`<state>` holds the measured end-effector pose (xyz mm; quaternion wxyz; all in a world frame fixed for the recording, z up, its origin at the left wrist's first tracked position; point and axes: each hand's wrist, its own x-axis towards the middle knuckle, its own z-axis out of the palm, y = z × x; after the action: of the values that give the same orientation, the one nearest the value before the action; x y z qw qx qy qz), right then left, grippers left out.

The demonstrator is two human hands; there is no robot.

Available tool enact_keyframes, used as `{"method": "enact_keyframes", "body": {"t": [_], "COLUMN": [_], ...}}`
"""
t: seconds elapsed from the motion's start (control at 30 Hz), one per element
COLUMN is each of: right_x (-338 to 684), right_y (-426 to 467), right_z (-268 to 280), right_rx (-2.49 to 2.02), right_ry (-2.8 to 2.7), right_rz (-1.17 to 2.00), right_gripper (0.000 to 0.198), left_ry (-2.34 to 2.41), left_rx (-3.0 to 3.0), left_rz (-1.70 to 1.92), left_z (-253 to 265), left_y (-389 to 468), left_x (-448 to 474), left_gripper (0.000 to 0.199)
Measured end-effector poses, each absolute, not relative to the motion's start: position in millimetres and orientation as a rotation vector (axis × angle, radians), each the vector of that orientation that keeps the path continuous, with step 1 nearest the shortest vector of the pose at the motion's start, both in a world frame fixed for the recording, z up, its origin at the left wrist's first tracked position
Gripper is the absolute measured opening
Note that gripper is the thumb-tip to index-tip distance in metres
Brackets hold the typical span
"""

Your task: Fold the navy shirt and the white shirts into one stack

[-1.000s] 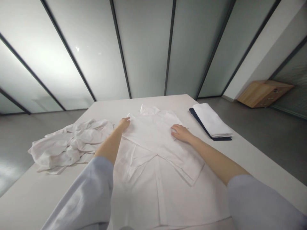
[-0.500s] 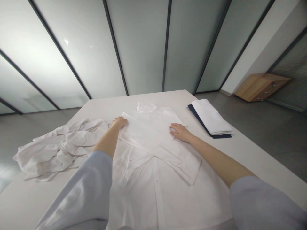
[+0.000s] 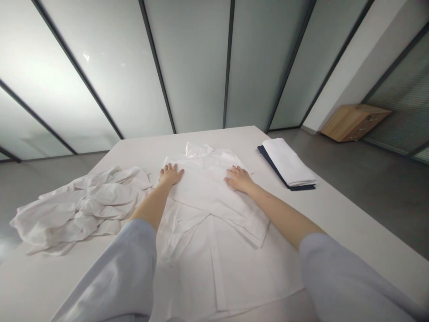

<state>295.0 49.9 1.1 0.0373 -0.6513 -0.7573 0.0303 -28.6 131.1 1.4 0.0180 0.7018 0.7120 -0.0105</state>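
Far right on the floor, a wooden cabinet [image 3: 353,123] with drawers, contents hidden. Laid out flat along the middle of a pale table [image 3: 338,219], a white shirt [image 3: 204,190], collar at the far end. Pressed palm down on its upper part, fingers spread: left hand [image 3: 171,174] and right hand [image 3: 239,180]. To the left, crumpled white cloth [image 3: 83,210]; to the right, folded white cloth [image 3: 288,161] on dark navy cloth [image 3: 273,164]. Compared with half a second ago: left fingers opened out, moved inward from the shirt's edge.
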Motion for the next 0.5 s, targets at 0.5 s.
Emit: {"method": "enact_keyframes", "body": {"t": [0.5], "right_x": [300.6], "right_y": [13.2], "right_z": [16.3], "right_rx": [-2.2], "right_ry": [-2.361], "right_rz": [0.065], "right_gripper": [0.052], "left_ry": [2.02], "left_rx": [2.481], "left_rz": [0.055], "left_z": [0.2], "left_y": [78.6], "left_x": [-26.2], "left_gripper": [0.058]}}
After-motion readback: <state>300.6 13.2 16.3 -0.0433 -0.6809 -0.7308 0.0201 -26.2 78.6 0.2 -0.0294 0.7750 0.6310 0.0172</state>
